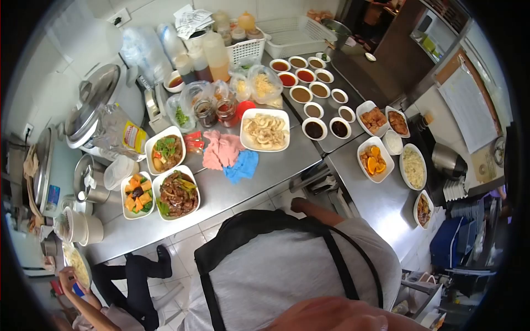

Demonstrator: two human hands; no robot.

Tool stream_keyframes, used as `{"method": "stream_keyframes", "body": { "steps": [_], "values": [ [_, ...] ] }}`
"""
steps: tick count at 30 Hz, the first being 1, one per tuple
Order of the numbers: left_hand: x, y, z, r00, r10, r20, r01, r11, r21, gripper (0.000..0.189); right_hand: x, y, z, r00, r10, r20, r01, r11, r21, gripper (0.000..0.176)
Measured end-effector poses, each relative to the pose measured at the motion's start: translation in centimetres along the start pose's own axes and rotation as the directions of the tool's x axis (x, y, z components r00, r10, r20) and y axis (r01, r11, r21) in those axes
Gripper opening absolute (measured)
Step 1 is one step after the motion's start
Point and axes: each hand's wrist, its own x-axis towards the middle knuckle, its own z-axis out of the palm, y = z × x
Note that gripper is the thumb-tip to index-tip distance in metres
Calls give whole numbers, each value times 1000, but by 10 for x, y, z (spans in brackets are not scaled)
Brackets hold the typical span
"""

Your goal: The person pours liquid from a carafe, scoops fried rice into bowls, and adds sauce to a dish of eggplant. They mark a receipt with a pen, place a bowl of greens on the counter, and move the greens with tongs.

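My right hand [301, 206] hangs low beside the counter's front edge, close to the metal drawers. It is small and dark, so its fingers do not show clearly. I do not see my left hand for certain; a blurred patch of skin fills the bottom edge. Nearest on the counter are a pink cloth [221, 149], a blue cloth [242, 166] and a white square dish of pale sliced food [265, 130]. To the left stand a meat dish with green vegetables [178, 194], a stew dish [165, 151] and a tofu and vegetable dish [137, 196].
Several sauce bowls [301, 94] stand at the back right. Fried food [372, 119], orange-topped food [375, 160] and a rice dish [413, 166] sit on the right counter. At lower left another person's hand [67, 278] holds a noodle dish [77, 263]. A rice cooker [94, 99] stands left.
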Motion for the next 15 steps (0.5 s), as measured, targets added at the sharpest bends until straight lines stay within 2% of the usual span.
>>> {"method": "stream_keyframes", "body": {
  "steps": [1, 4, 7, 9, 10, 11, 12, 13, 14, 15],
  "values": [
    [2, 0, -1, 1000, -2, 10, 2, 1000, -2, 54, -4, 5, -1, 999, -12, 41, 12, 1000, -3, 29],
    [3, -16, -1, 999, 0, 38, 3, 997, -74, 53, 4, 31, -4, 953, -299, 55, 304, 926, -226, 23],
    [1, -6, -7, 998, 27, 60, -16, 984, -179, 52, 16, 20, -32, 915, -399, 60, 401, 887, -230, 22],
    [-20, 20, -24, 989, 140, -39, -145, 941, -305, 52, 26, 10, -51, 905, -421, 68, 426, 883, -198, 21],
    [-52, 36, -33, 966, 191, -172, -246, 884, -399, 55, 29, 6, -59, 901, -429, 70, 434, 881, -190, 21],
    [-75, 43, -44, 895, 266, -359, -407, 816, -410, 56, 34, -1, -65, 894, -442, 72, 448, 874, -188, 21],
    [-83, 45, -62, 782, 284, -555, -559, 714, -422, 44, 39, -4, -71, 889, -452, 74, 457, 869, -189, 20],
    [-103, 47, -74, 689, 267, -674, -667, 596, -447, 42, 46, -8, -75, 877, -474, 73, 479, 856, -196, 20],
    [-116, 49, -86, 582, 181, -793, -765, 454, -457, 39, 48, -8, -77, 870, -488, 72, 492, 847, -203, 20],
    [-127, 45, -102, 511, 168, -843, -823, 378, -424, 39, 53, -10, -78, 860, -505, 69, 507, 833, -221, 20]
  ]
}}
